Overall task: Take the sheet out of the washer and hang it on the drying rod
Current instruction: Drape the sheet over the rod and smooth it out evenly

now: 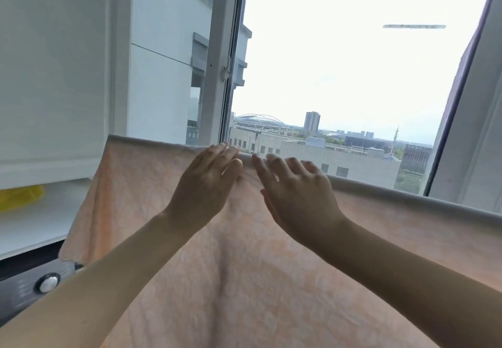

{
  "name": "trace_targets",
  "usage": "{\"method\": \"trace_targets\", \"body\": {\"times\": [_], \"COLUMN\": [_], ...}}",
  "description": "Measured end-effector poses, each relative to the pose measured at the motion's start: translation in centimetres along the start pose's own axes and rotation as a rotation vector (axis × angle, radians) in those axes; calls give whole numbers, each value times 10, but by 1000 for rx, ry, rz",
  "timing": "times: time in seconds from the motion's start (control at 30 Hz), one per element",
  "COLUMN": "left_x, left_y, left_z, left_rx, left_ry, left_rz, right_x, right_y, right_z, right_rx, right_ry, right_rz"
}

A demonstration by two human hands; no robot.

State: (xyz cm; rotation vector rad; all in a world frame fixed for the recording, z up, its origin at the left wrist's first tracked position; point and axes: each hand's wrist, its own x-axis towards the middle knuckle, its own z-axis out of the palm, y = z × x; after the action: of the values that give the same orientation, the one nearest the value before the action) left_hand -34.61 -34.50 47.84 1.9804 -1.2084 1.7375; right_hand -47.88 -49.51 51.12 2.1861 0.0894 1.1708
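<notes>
The pale peach, faintly dotted cotton sheet (pixel 244 266) already hangs over the drying rod, which its top fold hides. At the middle of that fold the left hand (pixel 206 182) and right hand (pixel 296 192) rest side by side, grip slack, fingers spread, holding nothing, probably smoothing it.

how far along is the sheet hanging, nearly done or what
Nearly done, it seems. Done: the peach sheet is out of the washer and draped over a straight line in front of the window, presumably the rod, which is hidden under the fold. In hand: the left hand and right hand are at the top edge with fingers spread, not gripping. Left: probably only smoothing the crease hanging down the middle.
</notes>
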Motion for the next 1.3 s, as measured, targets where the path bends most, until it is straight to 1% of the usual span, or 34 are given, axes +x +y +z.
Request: {"method": "trace_targets", "body": {"times": [0.1,0.27,0.4,0.5,0.57,0.67,0.77,0.83,0.87,0.93,0.97,1.0,1.07,1.1,1.13,1.17,1.23,1.3], "left_x": [2,8,11,17,24,33,42,46,48,48,44,38,15,2,-12,-23,-33,-36], "left_y": [2,3,-12,-36,-55,-80,-98,-108,-112,-117,-117,-115,-110,-109,-111,-115,-122,-125], "left_z": [-1,-6,-13,-13,-8,-3,-6,-10,-11,-10,-8,-5,6,13,20,27,35,36], "left_rx": [-1,-149,-430,-642,-695,-738,-872,-931,-926,-898,-869,-821,-640,-539,-467,-422,-368,-308], "left_ry": [19,46,27,-15,-99,-373,-607,-698,-700,-638,-582,-493,-206,-80,11,65,116,124], "left_rz": [-27,-99,-137,-212,-284,-282,-288,-289,-282,-274,-260,-219,-24,87,173,235,304,281], "right_x": [16,29,23,18,16,16,17,17,17,19,20,21,21,20,19,19,19,19], "right_y": [-10,-18,-15,-10,-7,-7,-8,-9,-9,-11,-13,-13,-14,-14,-13,-13,-13,-14], "right_z": [8,19,23,22,20,20,22,23,23,22,23,23,23,23,23,24,26,30], "right_rx": [-46,-73,-106,-70,-34,-21,-8,-4,-6,-11,-10,-11,-27,-37,-46,-52,-56,-53], "right_ry": [-4,96,172,169,156,154,136,131,135,140,135,130,131,136,143,151,168,162], "right_rz": [-16,-25,-20,-33,-36,-28,-17,-14,-13,-8,-6,-2,6,4,-2,-10,-29,-49]}}
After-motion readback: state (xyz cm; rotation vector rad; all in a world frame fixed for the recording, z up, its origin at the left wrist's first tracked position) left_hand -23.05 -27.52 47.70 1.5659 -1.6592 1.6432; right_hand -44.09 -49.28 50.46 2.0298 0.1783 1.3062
